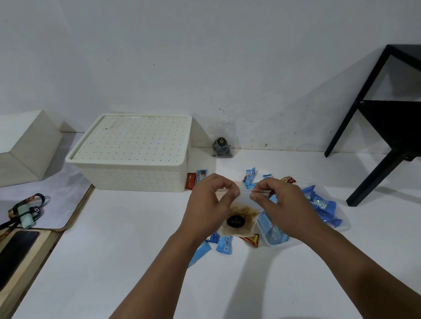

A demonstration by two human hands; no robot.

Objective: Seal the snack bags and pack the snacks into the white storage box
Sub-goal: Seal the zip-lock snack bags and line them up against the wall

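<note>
Pinching the top strip of a clear zip bag [240, 213], the left hand [208, 205] and right hand [282, 204] hold it raised in front of the lidded white storage box [132, 153]. Its lower half is filled with pale brown snacks behind a round black label. Blue wrapped snacks [224, 245] lie scattered below it, nearer than the box.
</note>
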